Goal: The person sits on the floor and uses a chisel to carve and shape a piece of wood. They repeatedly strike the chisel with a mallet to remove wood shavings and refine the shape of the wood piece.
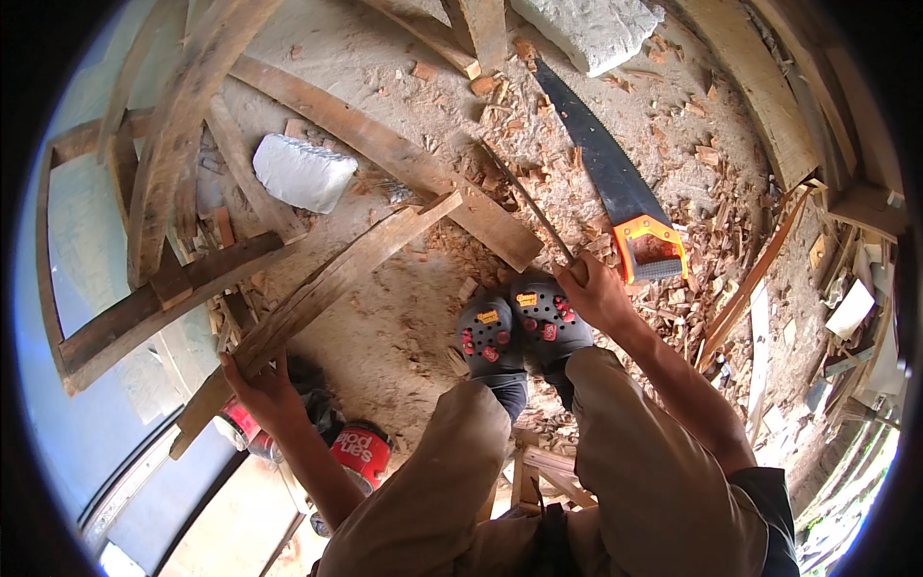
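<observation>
Near the left edge of the floor (385,351), a wooden frame (207,274) is leaned, dark and rough. Next, the plank (336,284) is held aslant over the floor's left half, lower end by the red tin (363,447), upper end over the long beam (375,144); whether the beam is touched cannot be told. The plank is gripped near its lower end by the left hand (264,392), thumb on one side, fingers clamped on the other. Judged stiff, dry and fairly light for its length, though the far end probably drags. Upper end looks split and stepped, so splinters are to be expected; best held low, on the smooth flat, clear of that end. A white block (303,173) is seen beyond, toward the floor's far left corner.

Past the shoes (524,317), a narrow dark blade (524,200) is held by the right hand (594,296), fingers closed around its near end; handle mostly hidden. Judged rigid, moderately weighty, sharpness not readable; to be held by the handle only. Farther right, a handsaw (615,173) is left lying on chips (707,154), orange handle nearest, toward the floor's right edge.
</observation>
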